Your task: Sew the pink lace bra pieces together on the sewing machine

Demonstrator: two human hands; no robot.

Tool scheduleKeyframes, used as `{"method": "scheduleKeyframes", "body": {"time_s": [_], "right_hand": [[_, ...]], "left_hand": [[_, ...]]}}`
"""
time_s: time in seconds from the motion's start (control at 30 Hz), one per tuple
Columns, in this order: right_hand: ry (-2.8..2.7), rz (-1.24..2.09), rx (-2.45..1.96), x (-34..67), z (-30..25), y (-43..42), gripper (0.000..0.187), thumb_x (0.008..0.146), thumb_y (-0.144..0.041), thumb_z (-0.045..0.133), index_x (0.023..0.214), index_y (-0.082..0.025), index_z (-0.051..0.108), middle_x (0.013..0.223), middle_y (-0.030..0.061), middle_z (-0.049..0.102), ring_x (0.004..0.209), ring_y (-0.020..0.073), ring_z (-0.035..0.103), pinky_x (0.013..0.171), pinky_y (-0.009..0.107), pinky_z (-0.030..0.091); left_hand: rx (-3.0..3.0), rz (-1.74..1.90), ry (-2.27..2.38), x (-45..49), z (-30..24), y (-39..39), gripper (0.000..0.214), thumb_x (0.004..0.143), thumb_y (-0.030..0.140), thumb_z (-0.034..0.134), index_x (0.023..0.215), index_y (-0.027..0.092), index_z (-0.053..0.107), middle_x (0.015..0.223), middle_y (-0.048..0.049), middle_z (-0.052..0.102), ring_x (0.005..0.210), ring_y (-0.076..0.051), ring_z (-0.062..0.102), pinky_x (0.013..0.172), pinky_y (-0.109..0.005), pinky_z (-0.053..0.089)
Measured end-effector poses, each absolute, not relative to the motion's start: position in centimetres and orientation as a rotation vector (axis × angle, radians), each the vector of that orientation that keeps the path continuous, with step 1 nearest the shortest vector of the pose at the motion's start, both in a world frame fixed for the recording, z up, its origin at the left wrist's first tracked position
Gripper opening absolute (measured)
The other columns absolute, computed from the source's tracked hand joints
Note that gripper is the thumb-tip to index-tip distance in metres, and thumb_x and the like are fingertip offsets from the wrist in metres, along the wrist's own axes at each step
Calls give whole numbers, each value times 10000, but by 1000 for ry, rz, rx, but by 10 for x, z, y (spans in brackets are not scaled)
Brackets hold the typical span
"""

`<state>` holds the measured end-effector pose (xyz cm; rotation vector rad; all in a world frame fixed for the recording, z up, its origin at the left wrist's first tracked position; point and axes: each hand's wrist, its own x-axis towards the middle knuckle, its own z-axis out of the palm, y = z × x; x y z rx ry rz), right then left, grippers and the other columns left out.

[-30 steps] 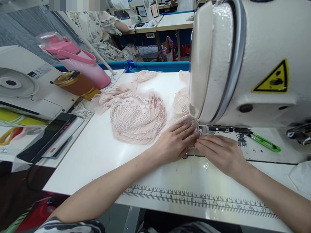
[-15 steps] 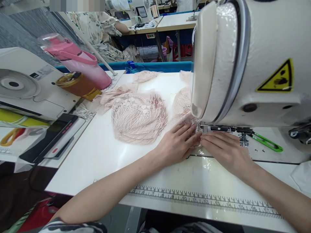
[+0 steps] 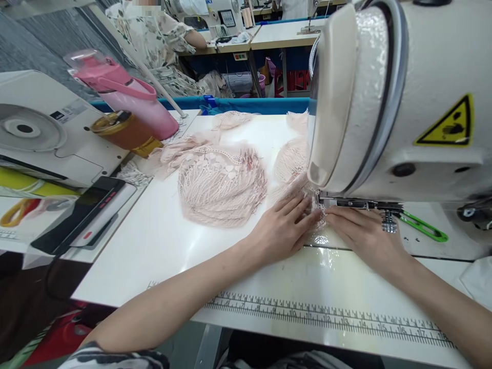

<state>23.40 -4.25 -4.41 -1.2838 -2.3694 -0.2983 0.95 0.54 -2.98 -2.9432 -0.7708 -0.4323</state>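
Pale pink lace fabric (image 3: pixel 288 187) runs under the head of a white sewing machine (image 3: pixel 357 102), by the presser foot (image 3: pixel 322 199). My left hand (image 3: pixel 284 225) lies on this lace just left of the foot, its fingers stretched out and spread, pressing it down. Close on the other side, my right hand (image 3: pixel 363 233) has its fingers pressed together, with the fingertips at the lace edge beside the foot. Its thumb is hidden. The machine head covers part of the lace.
Another gathered pink lace piece (image 3: pixel 223 187) lies to the left. A pink bottle (image 3: pixel 134 100), an amber cup (image 3: pixel 126 133) and a black-and-white device (image 3: pixel 88 215) stand further left. Green thread snips (image 3: pixel 425 228) lie right of the foot. A person (image 3: pixel 154 46) sits beyond.
The view has shifted slightly, so the machine appears further right. My left fingertips have slid a little to the right beside the presser foot; my right hand stays close to it.
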Motion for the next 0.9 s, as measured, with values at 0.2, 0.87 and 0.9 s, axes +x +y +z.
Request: {"method": "scheduleKeyframes", "body": {"time_s": [0.2,0.87,0.9], "right_hand": [[-2326,-201,-1339,233,-46,-39,257,921,-127,454,1021,-228,669,1045,21,699,832,127,644,740,270,483],[-2270,-242,-1359,219,-39,-50,233,943,-357,509,1026,-252,699,1089,10,688,853,162,618,795,345,390],[-2269,-246,-1364,218,-39,-50,247,949,-366,496,1029,-250,699,1091,17,687,853,164,616,794,347,385]], "left_hand": [[-2929,-459,-806,11,-31,8,387,978,300,401,1303,145,542,1302,-133,581,1244,-246,531,1060,-422,431],[-2938,-654,-625,1,-31,14,316,939,200,429,1170,135,636,1215,-56,645,1191,-183,579,1057,-375,465],[-2937,-652,-627,1,-31,15,318,938,195,428,1172,131,634,1215,-61,645,1192,-186,578,1056,-378,465]]}}
